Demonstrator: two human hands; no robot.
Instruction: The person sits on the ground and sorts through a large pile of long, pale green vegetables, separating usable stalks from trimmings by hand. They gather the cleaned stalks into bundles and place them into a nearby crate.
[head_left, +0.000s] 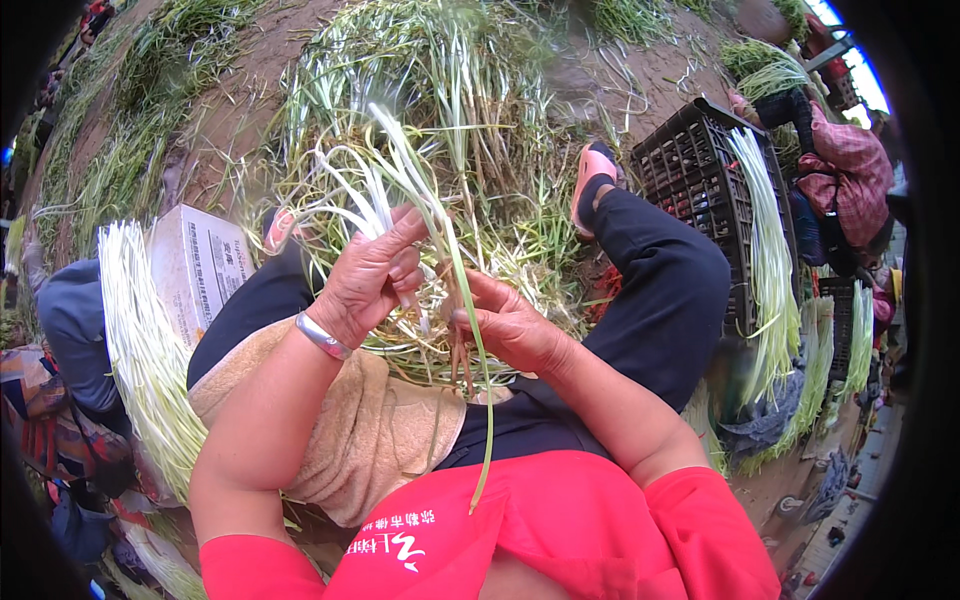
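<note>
My left hand (375, 277), a metal bangle on its wrist, pinches several white-and-green leafy stalks (409, 176) between thumb and fingers, their pale ends pointing up and away. Just right of it, my right hand (506, 319) grips the brownish lower part of a stalk bunch (456, 330) with thumb and fingertips. One long green leaf (478, 375) hangs down past the right fingertips towards my red shirt. Below both hands, pale and yellowed leaf scraps (405, 352) lie between my legs. A tan towel (352, 427) covers part of my lap.
A heap of uncleaned stalks (450, 82) lies ahead on the soil. Pale stalk bundles rest at left (139, 330) beside a cardboard box (202, 262), and at right (769, 277) against a black plastic crate (694, 180). Another person (851, 172) bends at the far right; a person's leg (75, 330) shows left.
</note>
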